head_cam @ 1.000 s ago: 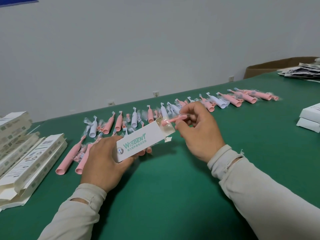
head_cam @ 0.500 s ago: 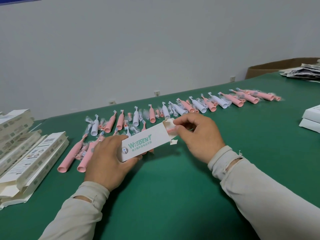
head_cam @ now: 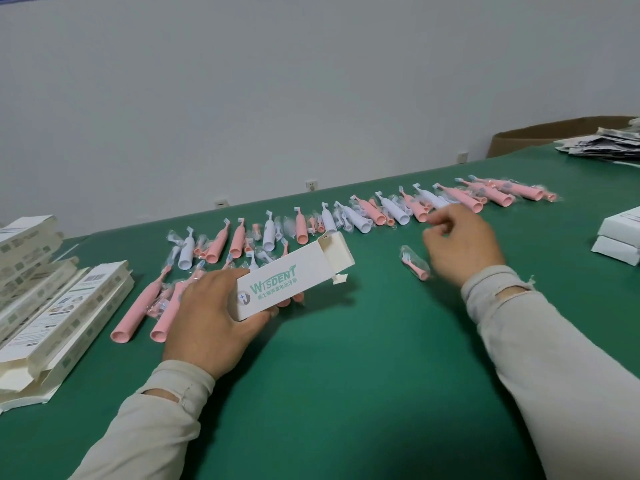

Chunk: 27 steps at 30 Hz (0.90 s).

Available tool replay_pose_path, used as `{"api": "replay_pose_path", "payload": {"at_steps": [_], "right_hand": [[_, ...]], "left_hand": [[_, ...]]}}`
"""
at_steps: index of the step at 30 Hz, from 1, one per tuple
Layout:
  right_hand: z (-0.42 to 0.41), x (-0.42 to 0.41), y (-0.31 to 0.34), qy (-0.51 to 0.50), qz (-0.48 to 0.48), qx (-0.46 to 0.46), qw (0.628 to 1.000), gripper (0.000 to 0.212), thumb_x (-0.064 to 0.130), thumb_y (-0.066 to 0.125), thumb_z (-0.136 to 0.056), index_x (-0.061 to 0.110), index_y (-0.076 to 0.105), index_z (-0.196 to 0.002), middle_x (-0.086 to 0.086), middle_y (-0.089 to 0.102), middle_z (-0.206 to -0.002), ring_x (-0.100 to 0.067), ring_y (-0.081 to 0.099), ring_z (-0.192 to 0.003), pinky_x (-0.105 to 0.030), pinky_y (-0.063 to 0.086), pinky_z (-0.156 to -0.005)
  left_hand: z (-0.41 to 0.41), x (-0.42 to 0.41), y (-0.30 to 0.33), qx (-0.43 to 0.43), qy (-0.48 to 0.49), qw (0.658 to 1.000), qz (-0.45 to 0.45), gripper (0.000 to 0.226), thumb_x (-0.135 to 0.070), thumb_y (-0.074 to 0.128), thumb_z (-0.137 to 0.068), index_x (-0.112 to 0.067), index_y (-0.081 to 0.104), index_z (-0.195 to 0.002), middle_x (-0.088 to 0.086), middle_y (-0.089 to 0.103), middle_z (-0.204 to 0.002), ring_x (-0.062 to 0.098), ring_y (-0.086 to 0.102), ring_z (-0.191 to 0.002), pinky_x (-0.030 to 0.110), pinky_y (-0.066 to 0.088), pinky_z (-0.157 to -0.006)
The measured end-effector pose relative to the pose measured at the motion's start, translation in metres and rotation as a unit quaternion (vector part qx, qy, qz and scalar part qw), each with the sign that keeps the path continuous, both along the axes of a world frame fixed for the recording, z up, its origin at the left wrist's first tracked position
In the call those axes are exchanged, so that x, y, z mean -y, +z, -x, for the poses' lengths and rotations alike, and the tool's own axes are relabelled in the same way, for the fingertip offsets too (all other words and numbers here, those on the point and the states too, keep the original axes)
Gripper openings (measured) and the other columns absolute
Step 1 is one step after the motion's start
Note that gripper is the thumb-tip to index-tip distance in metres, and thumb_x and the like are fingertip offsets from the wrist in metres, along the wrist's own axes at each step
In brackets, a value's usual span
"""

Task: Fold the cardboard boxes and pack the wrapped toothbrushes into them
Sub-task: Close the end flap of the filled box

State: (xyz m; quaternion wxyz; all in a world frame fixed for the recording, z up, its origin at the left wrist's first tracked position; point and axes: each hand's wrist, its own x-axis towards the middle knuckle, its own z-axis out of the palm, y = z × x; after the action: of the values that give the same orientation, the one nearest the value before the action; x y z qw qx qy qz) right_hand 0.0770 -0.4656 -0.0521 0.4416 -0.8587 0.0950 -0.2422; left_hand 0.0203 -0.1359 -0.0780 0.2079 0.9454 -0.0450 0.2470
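The left hand (head_cam: 211,317) grips a white printed carton (head_cam: 291,282) by its closed end, thumb under and fingers over, holding it tilted just above the green table (head_cam: 346,393). Its far end stands open, the tuck flap (head_cam: 327,242) lifted and a small side tab (head_cam: 341,279) hanging loose. I cannot see from here what, if anything, sits inside.

The right hand (head_cam: 460,244) hovers near the row of wrapped toothbrushes (head_cam: 398,211), fingers loosely curled and blurred; it seems to hold nothing, though I cannot be sure. Just beside it lies a small wrapped brush head (head_cam: 415,263), pink with a pale bristle end, apart from the row.

That carton looks like thin card: light and easily dented, so a hold across its broad faces near the closed end should keep the mouth square. The flap would crease if forced. The toothbrush handles look like hard, light plastic, pink or white, inside clear film that is probably slippery and crackly; taking one round the thick barrel seems safer than pinching the loose wrap. The brush head is tiny, best pinched at its pink stem.

At the left edge lies a heap of flat unfolded cartons (head_cam: 52,306). At the right edge two closed white boxes (head_cam: 620,237) are stacked, contents hidden. Farther back, a brown cardboard box (head_cam: 536,136) and a pile of printed leaflets (head_cam: 599,147).
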Motion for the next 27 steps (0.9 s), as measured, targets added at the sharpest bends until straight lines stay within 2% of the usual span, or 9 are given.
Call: {"api": "replay_pose_path", "payload": {"at_steps": [3,7,11,14,16,18,21,24,27], "right_hand": [[-0.011,0.022,-0.016,-0.025,0.073,-0.157,0.985,0.006,0.029,0.06,-0.09,0.025,0.064,-0.092,-0.001,0.07,-0.102,-0.026,0.062,-0.091,-0.034,0.05,-0.088],[-0.01,0.005,-0.019,0.004,0.175,-0.194,0.965,0.04,0.058,0.056,-0.09,0.022,0.068,-0.103,0.0,0.07,-0.101,-0.028,0.064,-0.093,-0.034,0.051,-0.082],[-0.009,-0.013,-0.015,0.01,0.247,-0.197,0.949,0.022,0.032,0.059,-0.093,0.026,0.062,-0.115,-0.001,0.067,-0.101,-0.027,0.06,-0.089,-0.032,0.047,-0.074],[-0.009,-0.017,-0.01,0.024,0.291,-0.222,0.93,0.032,0.023,0.057,-0.092,0.024,0.054,-0.124,-0.003,0.063,-0.104,-0.027,0.058,-0.09,-0.033,0.047,-0.075],[-0.007,-0.019,-0.007,0.067,0.212,-0.187,0.957,0.038,0.027,0.058,-0.093,0.022,0.052,-0.13,-0.005,0.064,-0.11,-0.025,0.061,-0.093,-0.033,0.049,-0.079],[0.001,-0.022,-0.002,0.16,-0.012,-0.089,0.983,0.037,0.023,0.057,-0.092,0.022,0.055,-0.129,0.0,0.065,-0.09,-0.013,0.062,-0.069,-0.028,0.048,-0.064],[0.019,-0.033,0.013,0.266,-0.262,0.051,0.926,0.037,0.016,0.055,-0.077,0.027,0.064,-0.111,0.003,0.06,-0.062,-0.01,0.049,-0.042,-0.023,0.04,-0.042],[0.033,-0.057,0.019,0.281,-0.297,0.133,0.903,0.023,0.011,0.063,-0.081,0.024,0.058,-0.099,0.002,0.064,-0.06,-0.012,0.058,-0.046,-0.024,0.041,-0.04],[0.037,-0.072,0.01,0.217,-0.19,0.184,0.94,0.025,0.015,0.07,-0.087,0.031,0.053,-0.093,0.013,0.063,-0.065,-0.006,0.059,-0.058,-0.02,0.049,-0.056]], "left_hand": [[0.0,0.0,-0.001,0.004,0.008,1.0,0.005,0.061,-0.045,0.081,-0.073,-0.024,0.061,-0.127,0.0,0.063,-0.12,0.026,0.052,-0.112,0.047,0.043,-0.098],[0.0,0.001,-0.001,0.004,0.008,1.0,0.006,0.063,-0.046,0.08,-0.072,-0.024,0.06,-0.127,0.0,0.062,-0.118,0.025,0.052,-0.11,0.046,0.044,-0.097],[0.002,0.001,-0.001,0.005,0.011,1.0,0.01,0.064,-0.048,0.08,-0.072,-0.025,0.06,-0.128,0.0,0.062,-0.119,0.026,0.051,-0.112,0.047,0.043,-0.098],[0.002,0.001,-0.001,0.006,0.008,1.0,0.013,0.065,-0.049,0.08,-0.072,-0.025,0.06,-0.128,0.0,0.061,-0.12,0.026,0.051,-0.113,0.047,0.043,-0.099],[0.002,0.001,-0.001,0.003,0.008,1.0,0.01,0.064,-0.048,0.08,-0.072,-0.025,0.06,-0.128,-0.001,0.061,-0.121,0.025,0.051,-0.113,0.047,0.043,-0.099],[0.001,0.0,-0.001,0.007,0.008,1.0,0.006,0.063,-0.047,0.081,-0.072,-0.024,0.061,-0.127,0.0,0.062,-0.121,0.025,0.051,-0.112,0.046,0.043,-0.099],[0.001,0.002,-0.001,0.005,0.01,1.0,0.008,0.063,-0.048,0.08,-0.072,-0.027,0.059,-0.128,-0.002,0.061,-0.122,0.024,0.05,-0.113,0.044,0.043,-0.097],[0.001,0.002,-0.001,0.0,0.005,1.0,-0.003,0.063,-0.049,0.078,-0.073,-0.027,0.059,-0.129,-0.003,0.06,-0.123,0.023,0.05,-0.114,0.043,0.042,-0.097],[0.001,0.001,0.0,0.001,-0.002,1.0,0.002,0.063,-0.05,0.077,-0.072,-0.026,0.06,-0.127,-0.003,0.061,-0.122,0.023,0.051,-0.114,0.044,0.043,-0.097]]}}
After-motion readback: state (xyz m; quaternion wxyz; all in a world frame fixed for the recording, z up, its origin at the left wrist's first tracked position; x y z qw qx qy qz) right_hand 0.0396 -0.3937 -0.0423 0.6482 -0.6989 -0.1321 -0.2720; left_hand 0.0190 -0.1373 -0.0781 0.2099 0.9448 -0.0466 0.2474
